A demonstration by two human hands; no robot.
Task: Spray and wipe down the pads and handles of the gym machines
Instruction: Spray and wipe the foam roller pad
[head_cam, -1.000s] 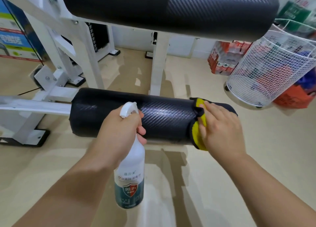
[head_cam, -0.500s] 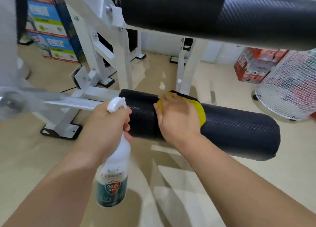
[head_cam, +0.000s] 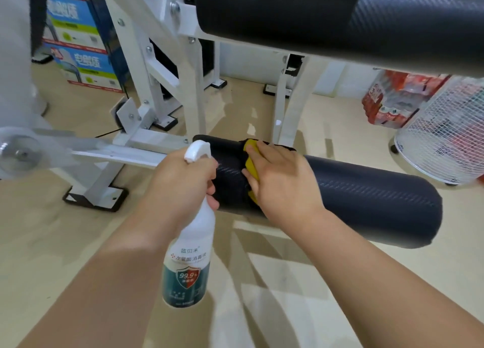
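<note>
Right hand [head_cam: 282, 182] pressing yellow cloth [head_cam: 252, 164] flat onto left end of black textured cylindrical roller pad [head_cam: 366, 198]; left hand [head_cam: 183, 182] gripping white disinfectant spray bottle [head_cam: 187, 264] just beside, hanging upright.

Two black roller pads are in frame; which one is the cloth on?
The lower roller pad, near the floor: the right hand presses the yellow cloth onto it. The upper roller pad is untouched.

black roller pad [head_cam: 366, 198] horizontal, mid-frame. yellow cloth [head_cam: 252, 164] draped over its left part. white spray bottle [head_cam: 187, 264] upright, lower centre.
</note>
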